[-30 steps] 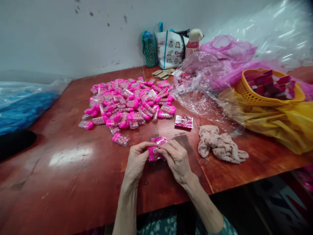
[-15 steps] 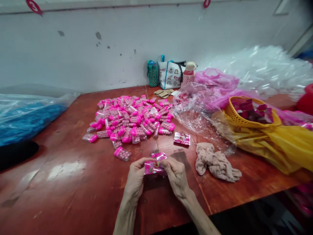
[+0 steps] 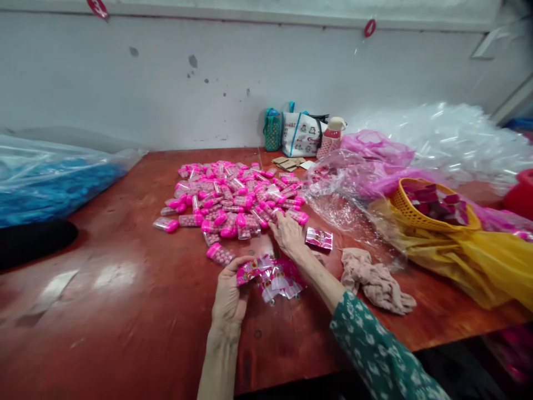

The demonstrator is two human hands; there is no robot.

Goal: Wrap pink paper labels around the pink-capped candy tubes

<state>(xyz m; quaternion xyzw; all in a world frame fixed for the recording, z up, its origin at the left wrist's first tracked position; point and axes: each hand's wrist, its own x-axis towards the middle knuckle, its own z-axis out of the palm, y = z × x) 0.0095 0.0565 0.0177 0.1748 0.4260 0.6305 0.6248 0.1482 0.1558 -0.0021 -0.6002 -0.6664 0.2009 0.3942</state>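
Observation:
My left hand (image 3: pixel 230 294) pinches a shiny pink printed wrapper (image 3: pixel 253 269) between thumb and fingers, low over the table. More pink printed wrappers (image 3: pixel 283 278) with clear ends lie beside it, partly overlapped by the held one. My right hand (image 3: pixel 287 233) reaches forward with extended fingers, and its tips are at the near right edge of the heap of small clear candy bottles (image 3: pixel 227 191) with pink caps. Whether they touch a bottle is hard to see. One candy bottle (image 3: pixel 220 254) lies apart, just beyond my left hand.
A stack of pink printed wrappers (image 3: pixel 319 238) and a crumpled beige cloth (image 3: pixel 377 280) lie right of my right arm. Further right are a yellow basket (image 3: pixel 410 214), yellow plastic sheeting (image 3: pixel 478 250) and clear bags. Bags and a flask (image 3: pixel 332 136) stand at the wall.
My right hand has let go of the wrapper and moved forward to the candy bottles. My left hand keeps hold of it alone, and several wrappers beneath now show. The view has shifted slightly.

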